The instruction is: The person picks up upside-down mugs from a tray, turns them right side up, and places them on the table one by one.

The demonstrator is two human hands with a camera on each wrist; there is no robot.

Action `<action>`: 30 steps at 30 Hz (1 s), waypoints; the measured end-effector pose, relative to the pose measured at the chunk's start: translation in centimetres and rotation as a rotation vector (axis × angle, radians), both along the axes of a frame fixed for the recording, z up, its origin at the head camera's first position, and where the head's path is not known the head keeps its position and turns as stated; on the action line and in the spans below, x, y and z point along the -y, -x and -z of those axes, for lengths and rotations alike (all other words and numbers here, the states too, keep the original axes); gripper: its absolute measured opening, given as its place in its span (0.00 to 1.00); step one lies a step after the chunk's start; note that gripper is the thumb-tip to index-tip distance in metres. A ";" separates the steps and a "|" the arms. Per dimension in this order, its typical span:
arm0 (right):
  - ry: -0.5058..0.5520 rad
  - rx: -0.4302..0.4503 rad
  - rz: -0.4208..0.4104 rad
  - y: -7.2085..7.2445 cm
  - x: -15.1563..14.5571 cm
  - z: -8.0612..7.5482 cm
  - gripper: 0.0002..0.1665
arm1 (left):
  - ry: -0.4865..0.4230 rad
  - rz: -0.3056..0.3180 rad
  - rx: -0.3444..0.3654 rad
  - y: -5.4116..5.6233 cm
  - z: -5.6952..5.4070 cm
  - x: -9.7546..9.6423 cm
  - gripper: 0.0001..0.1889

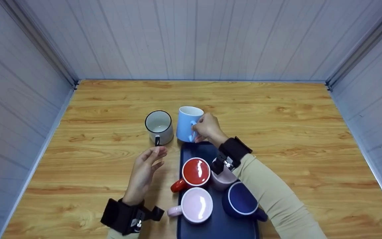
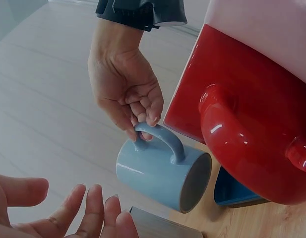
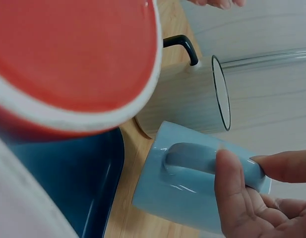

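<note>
Currently my right grip point(image 1: 207, 127) pinches the blue mug point(image 1: 185, 124) by its handle point(image 3: 192, 156), beyond the tray point(image 1: 222, 227), beside the pale mug point(image 1: 164, 136) — best kept upright, clear of its neighbour; my left grip point(image 1: 144, 169) hangs relaxed, holding nothing.

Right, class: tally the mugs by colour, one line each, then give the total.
Light blue mug: 1
Black-rimmed white mug: 1
Red mug: 1
Navy blue mug: 1
Pink mugs: 2
Total: 6
</note>
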State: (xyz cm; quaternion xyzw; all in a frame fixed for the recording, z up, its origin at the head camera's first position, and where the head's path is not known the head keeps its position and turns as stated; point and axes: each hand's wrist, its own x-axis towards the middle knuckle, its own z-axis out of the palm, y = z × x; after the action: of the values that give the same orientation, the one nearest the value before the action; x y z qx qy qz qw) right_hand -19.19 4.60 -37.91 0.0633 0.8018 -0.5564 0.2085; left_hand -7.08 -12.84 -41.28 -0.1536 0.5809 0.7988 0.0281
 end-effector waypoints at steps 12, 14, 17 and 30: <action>-0.191 -0.061 -0.004 0.3 1.1 0.7 0.12 | -0.004 0.007 -0.008 -0.3 0.2 0.0 0.14; -0.203 -0.070 -0.009 0.3 1.1 0.7 0.12 | -0.008 0.005 -0.010 -0.4 0.2 0.0 0.13; -0.210 -0.084 -0.016 0.4 1.2 0.6 0.15 | -0.018 0.005 -0.011 -0.5 0.3 0.0 0.12; -0.209 -0.095 -0.028 0.6 1.0 0.7 0.16 | -0.021 0.010 -0.017 -0.4 0.5 -0.1 0.11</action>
State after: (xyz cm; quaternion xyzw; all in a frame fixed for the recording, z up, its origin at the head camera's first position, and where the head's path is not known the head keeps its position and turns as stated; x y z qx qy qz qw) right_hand -19.82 3.56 -38.59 0.0469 0.8653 -0.4691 0.1701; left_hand -6.71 -12.79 -41.75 -0.1438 0.5736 0.8059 0.0288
